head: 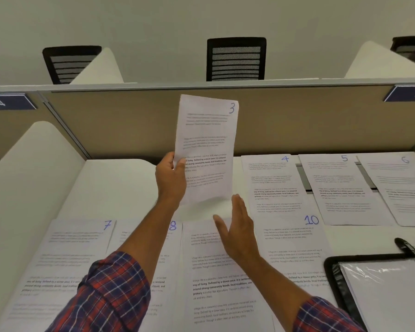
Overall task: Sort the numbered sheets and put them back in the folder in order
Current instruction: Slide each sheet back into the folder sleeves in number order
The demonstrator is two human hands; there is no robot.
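**Q:** What's the head cam giving you right now?

**A:** From my remote seat: my left grip (170, 178) pinches the white printed sheet with a blue handwritten 3 (207, 144) by its left edge, thumb on the front. It's held upright in the air above the white table (120, 188). My right grip (240, 233) is spread flat with the fingers straight, and the tips are just by that sheet's lower corner. Can't tell if they touch.

**Q:** And the other pages?

**A:** Sheet 4 (271, 185), sheet 5 (340, 188) and sheet 6 (403, 185) lie in the back row. Sheet 7 (67, 259), sheet 8 (171, 226) and sheet 10 (295, 240) are in the front row. One more printed sheet (216, 283) lies between 8 and 10, its number hidden under my arm. The black-edged folder with clear plastic sleeves (336, 279) lies open at front right, with a black pen (405, 245) just behind it.
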